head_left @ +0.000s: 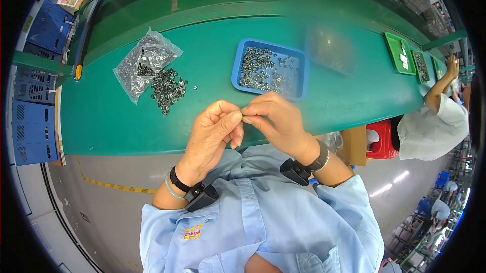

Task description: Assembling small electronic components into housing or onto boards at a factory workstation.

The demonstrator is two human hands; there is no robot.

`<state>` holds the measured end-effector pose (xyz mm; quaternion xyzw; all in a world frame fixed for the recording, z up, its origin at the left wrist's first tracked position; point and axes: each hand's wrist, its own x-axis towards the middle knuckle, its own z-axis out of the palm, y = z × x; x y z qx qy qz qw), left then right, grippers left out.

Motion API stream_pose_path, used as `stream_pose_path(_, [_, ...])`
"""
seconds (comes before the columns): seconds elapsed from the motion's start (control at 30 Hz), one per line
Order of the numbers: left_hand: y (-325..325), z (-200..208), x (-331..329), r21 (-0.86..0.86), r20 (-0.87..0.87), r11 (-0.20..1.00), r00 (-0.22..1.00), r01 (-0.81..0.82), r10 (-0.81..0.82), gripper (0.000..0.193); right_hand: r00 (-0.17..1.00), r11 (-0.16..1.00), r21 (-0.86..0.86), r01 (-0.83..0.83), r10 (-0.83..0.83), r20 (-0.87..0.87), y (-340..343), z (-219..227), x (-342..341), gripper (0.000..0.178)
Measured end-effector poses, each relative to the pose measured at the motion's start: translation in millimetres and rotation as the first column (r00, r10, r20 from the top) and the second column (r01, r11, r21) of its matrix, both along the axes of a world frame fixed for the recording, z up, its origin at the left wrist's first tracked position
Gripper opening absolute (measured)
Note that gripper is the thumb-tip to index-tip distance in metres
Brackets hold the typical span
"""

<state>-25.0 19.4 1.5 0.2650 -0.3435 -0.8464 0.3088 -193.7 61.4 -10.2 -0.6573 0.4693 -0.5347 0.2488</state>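
Note:
My left hand [214,130] and my right hand [276,122] meet fingertip to fingertip above the front edge of the green table. Both are closed in a pinch, and whatever lies between the fingertips is too small and covered to make out. Just beyond them stands a blue tray [305,78] holding many small shiny metal parts [256,68]. To the left, a loose pile of small dark and silver metal parts [169,89] lies on the table, spilling from the mouth of a clear plastic bag [132,65] with more parts inside.
The green table [212,55] runs across in front of me. Farther right are a green tray [400,54] with white pieces and a second tray of parts [420,67]. A co-worker [430,126] sits there beside a red stool [383,140]. Blue crates [34,131] stand at the left.

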Motion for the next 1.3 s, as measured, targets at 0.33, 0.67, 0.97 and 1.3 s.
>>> stream_pose_path(0.33, [7.0,-8.5,-5.7,0.047,-0.228,0.999,0.974,0.001,0.01,0.016,0.995,1.0,-0.015,-0.011,0.012,0.1,2.5,3.3,5.0,0.014])
stream_pose_path(0.67, [1.0,-7.5,1.3,0.112,-0.284,0.988,0.956,0.109,-0.073,0.015,0.991,0.993,-0.036,-0.113,0.115,0.067,0.1,5.0,0.3,0.011])
stream_pose_path(0.97, [-3.1,-0.1,8.0,0.079,-0.108,0.991,0.989,0.113,-0.104,0.015,0.993,0.994,0.006,-0.112,0.112,0.021,0.4,3.0,-1.2,0.012])
stream_pose_path(1.3, [-2.5,3.7,5.9,0.076,-0.109,0.992,0.99,0.101,-0.093,0.018,0.991,0.996,0.028,-0.081,0.077,0.112,0.7,0.2,-1.6,0.012])
